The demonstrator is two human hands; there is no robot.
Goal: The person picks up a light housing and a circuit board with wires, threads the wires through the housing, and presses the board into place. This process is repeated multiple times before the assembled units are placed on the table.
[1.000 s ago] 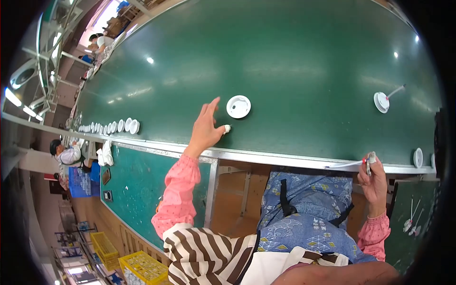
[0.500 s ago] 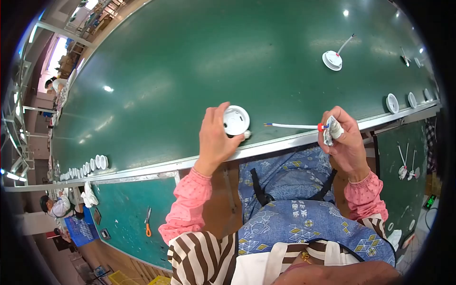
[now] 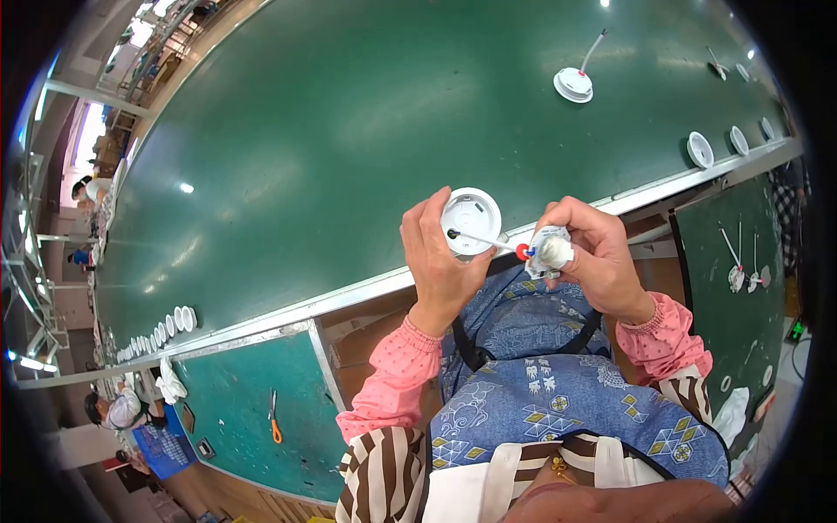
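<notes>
My left hand (image 3: pixel 440 261) grips a round white plastic housing (image 3: pixel 473 213) by its edge, its hollow side turned up. In my right hand (image 3: pixel 593 253) is a small white-and-silver module (image 3: pixel 549 251) with a red ring and a white cable (image 3: pixel 488 242) coming out of it. The cable reaches left across the housing, and its tip is at the dark hole in the housing's left side. Both hands are close together over the table's front rail. White finger covers show on the digits of each hand.
Along the table edge stand several white housings at left (image 3: pixel 179 319) and right (image 3: pixel 700 150). A finished-looking white disc with cable (image 3: pixel 574 84) lies farther back. Scissors (image 3: pixel 275 418) lie on the lower left table; cabled pieces (image 3: pixel 737 277) lie at right. Other people sit far left.
My hands have come together, the left moving right and the right moving left. The cable tip, apart from the housing before, is now at its hole.
</notes>
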